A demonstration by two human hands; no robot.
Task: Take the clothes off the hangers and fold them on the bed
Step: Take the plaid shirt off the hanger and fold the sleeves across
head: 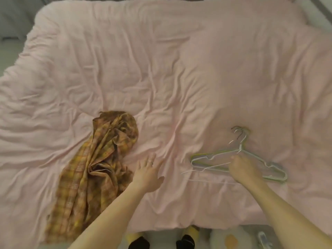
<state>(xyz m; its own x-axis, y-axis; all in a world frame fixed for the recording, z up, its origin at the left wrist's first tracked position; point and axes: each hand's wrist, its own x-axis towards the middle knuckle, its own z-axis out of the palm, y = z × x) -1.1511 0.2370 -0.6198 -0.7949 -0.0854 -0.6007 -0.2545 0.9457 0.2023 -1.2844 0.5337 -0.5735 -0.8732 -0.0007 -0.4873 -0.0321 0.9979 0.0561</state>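
Two bare forearms reach in over the near edge of the bed (179,69). We locate the plaid shirt (93,169) crumpled on the pink duvet. Its long axis runs diagonally: the lower end lies at the near edge, and the bunched end points away and to the right. Just right of the shirt, the left hand (147,175) is released, fingers spread flat over the duvet, holding nothing. Farther right, well apart from the shirt, the right hand (244,169) curls its fingers over the hangers (215,153), grasping their wires. Hooks point away from us; bars lie crosswise. Beyond the shirt we see wide open duvet up to the far edge. Left of the shirt, duvet continues to the side edge.
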